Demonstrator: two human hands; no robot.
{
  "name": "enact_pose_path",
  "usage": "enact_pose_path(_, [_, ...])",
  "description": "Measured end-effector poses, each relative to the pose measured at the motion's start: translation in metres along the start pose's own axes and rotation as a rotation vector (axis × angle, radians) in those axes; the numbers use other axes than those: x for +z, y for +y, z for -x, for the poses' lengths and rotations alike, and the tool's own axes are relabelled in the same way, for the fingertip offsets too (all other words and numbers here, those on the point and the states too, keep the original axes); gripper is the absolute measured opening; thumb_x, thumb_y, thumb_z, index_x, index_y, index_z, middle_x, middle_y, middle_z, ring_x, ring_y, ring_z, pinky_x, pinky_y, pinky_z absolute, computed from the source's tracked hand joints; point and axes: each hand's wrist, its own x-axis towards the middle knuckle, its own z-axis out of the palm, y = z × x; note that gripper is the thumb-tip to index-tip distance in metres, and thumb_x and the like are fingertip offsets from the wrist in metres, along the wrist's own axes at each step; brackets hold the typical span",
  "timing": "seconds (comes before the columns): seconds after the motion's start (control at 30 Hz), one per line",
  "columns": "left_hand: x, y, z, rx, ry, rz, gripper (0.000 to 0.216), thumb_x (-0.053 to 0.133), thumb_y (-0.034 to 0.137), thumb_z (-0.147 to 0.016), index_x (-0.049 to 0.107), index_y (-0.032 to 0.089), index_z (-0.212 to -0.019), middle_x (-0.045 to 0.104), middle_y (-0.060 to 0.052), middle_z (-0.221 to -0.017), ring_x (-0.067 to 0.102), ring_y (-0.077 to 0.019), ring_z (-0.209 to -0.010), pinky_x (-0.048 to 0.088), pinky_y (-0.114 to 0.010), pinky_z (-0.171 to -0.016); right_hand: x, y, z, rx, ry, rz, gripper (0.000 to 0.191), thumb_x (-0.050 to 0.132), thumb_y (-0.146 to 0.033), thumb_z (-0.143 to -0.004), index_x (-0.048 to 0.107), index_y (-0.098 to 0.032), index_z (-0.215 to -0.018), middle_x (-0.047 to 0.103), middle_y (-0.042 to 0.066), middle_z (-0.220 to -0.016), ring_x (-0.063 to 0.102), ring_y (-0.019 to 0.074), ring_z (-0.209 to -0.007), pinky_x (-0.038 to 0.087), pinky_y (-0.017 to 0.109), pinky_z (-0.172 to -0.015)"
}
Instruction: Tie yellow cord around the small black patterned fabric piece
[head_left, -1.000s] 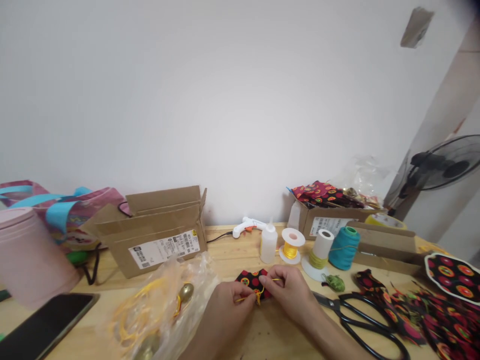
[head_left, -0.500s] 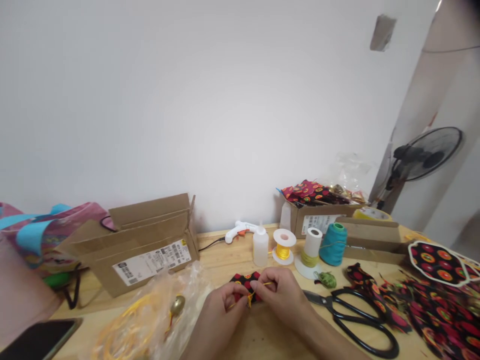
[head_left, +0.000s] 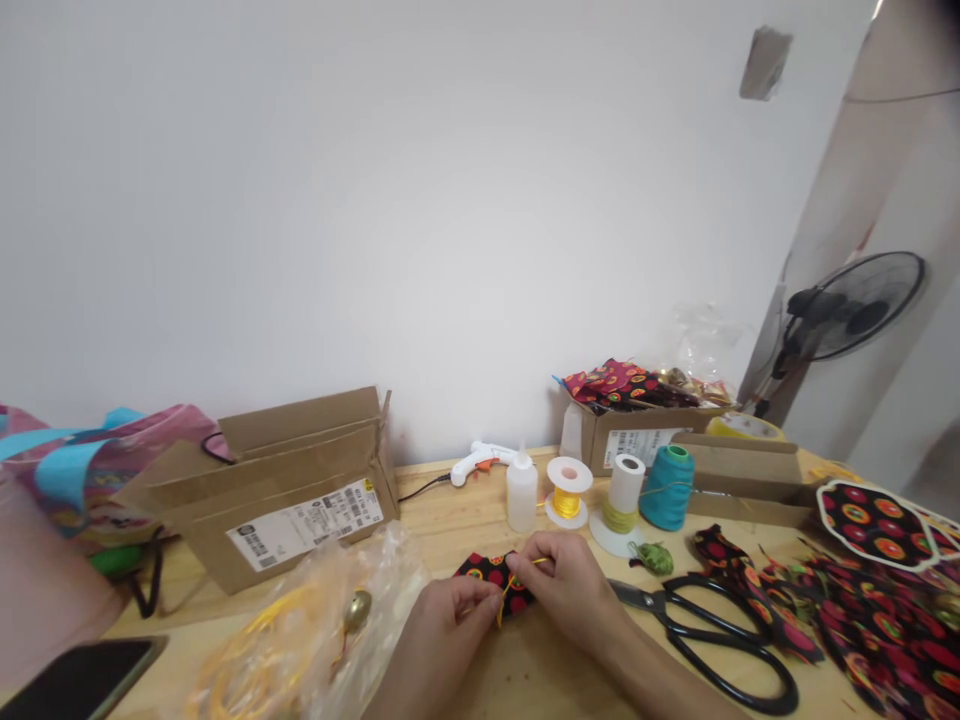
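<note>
A small black fabric piece with red and orange dots lies on the wooden table near its front edge. A thin yellow cord runs across it. My left hand pinches the cord at the fabric's lower edge, fingers closed. My right hand pinches the cord's other end just right of the fabric, fingers closed too. Both hands touch the fabric piece.
Black scissors lie right of my hands. Behind stand a glue bottle, a yellow cord spool, a white spool, a teal thread cone and a glue gun. Cardboard boxes, a plastic bag, fabric scraps, a phone.
The camera swung right a second ago, then held. My hands shifted slightly; the cord's tassel end dropped lower between my fingers.
</note>
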Motion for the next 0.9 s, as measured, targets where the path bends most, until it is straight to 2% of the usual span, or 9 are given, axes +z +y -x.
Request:
enact_pose_path(0.13, [-0.001,0.001,0.002,0.007,0.016,0.029,0.028,0.041,0.032,-0.074,0.057,0.015,-0.059,0.045,0.003,-0.053,0.041,-0.0120,-0.055,0.029,-0.020,-0.051,0.001,0.001,-0.003,0.064,-0.014,-0.085,0.027,0.051,-0.033,-0.068,0.051,-0.014,-0.049,0.043,-0.003,-0.046,0.035,0.0075,-0.044,0.025,0.019,-0.043])
enact_pose_path(0.2, [-0.001,0.001,0.002,-0.023,0.042,0.057,0.026,0.043,0.033,-0.072,0.060,0.014,-0.065,0.053,0.001,-0.058,0.045,-0.0137,-0.058,0.031,-0.021,-0.053,0.002,0.001,-0.003,0.113,-0.052,-0.251,0.028,0.053,-0.037,-0.066,0.051,-0.013,-0.050,0.045,-0.002,-0.048,0.036,0.0076,-0.045,0.026,0.019,-0.043])
enact_pose_path(0.3, [0.000,-0.001,0.000,-0.073,0.099,0.048,0.027,0.046,0.035,-0.070,0.062,0.014,-0.067,0.058,-0.001,-0.059,0.048,-0.0144,-0.056,0.032,-0.022,-0.051,-0.001,-0.004,0.000,0.234,-0.209,-0.585,0.032,0.052,-0.041,-0.067,0.055,-0.012,-0.054,0.038,-0.005,-0.044,0.029,0.0053,-0.041,0.020,0.018,-0.040])
enact_pose_path(0.43, [0.001,-0.003,-0.001,-0.055,0.121,0.031,0.028,0.046,0.037,-0.070,0.063,0.014,-0.067,0.061,-0.002,-0.060,0.049,-0.0150,-0.057,0.034,-0.022,-0.051,-0.008,-0.010,0.005,0.466,-0.413,-0.936,0.022,0.047,-0.028,-0.069,0.061,-0.012,-0.074,0.028,-0.008,-0.045,0.012,0.0036,-0.038,0.005,0.019,-0.036])
enact_pose_path(0.5, [0.000,-0.002,-0.001,-0.041,0.117,0.031,0.028,0.046,0.036,-0.071,0.063,0.014,-0.067,0.062,-0.002,-0.062,0.051,-0.0155,-0.059,0.035,-0.022,-0.053,-0.011,-0.010,0.006,0.485,-0.465,-1.009,0.022,0.045,-0.019,-0.065,0.060,-0.013,-0.080,0.031,-0.008,-0.045,0.012,0.0034,-0.037,0.004,0.018,-0.036])
enact_pose_path(0.6, [-0.001,0.000,0.001,-0.026,0.099,0.052,0.029,0.045,0.036,-0.071,0.064,0.015,-0.064,0.062,-0.002,-0.060,0.052,-0.0160,-0.059,0.036,-0.022,-0.053,-0.008,-0.008,0.005,0.420,-0.545,-0.973,0.033,0.040,-0.012,-0.061,0.058,-0.014,-0.087,0.036,-0.007,-0.041,0.017,0.0027,-0.034,0.004,0.017,-0.034])
enact_pose_path(0.77, [-0.002,0.006,0.004,-0.019,0.035,0.172,0.027,0.045,0.032,-0.071,0.065,0.015,-0.067,0.061,-0.001,-0.058,0.052,-0.0152,-0.058,0.036,-0.022,-0.052,0.006,-0.006,0.007,0.258,-0.619,-0.690,0.045,0.037,-0.010,-0.056,0.052,-0.016,-0.098,0.042,-0.008,-0.040,0.039,0.0061,-0.032,0.019,0.015,-0.033])
enact_pose_path(0.83, [-0.002,0.006,0.004,-0.042,0.038,0.194,0.023,0.046,0.027,-0.070,0.065,0.014,-0.069,0.057,0.001,-0.054,0.048,-0.0129,-0.053,0.033,-0.021,-0.049,0.010,-0.007,0.011,0.167,-0.544,-0.512,0.044,0.036,-0.010,-0.058,0.052,-0.018,-0.099,0.040,-0.008,-0.039,0.038,0.0067,-0.032,0.020,0.016,-0.034])
enact_pose_path(0.9, [-0.001,0.005,0.003,-0.054,0.051,0.183,0.021,0.046,0.024,-0.069,0.064,0.013,-0.065,0.047,0.004,-0.046,0.040,-0.0102,-0.046,0.027,-0.020,-0.044,0.011,-0.009,0.015,0.033,-0.398,-0.279,0.037,0.037,-0.011,-0.061,0.055,-0.020,-0.093,0.044,-0.007,-0.045,0.038,0.0070,-0.037,0.022,0.016,-0.037])
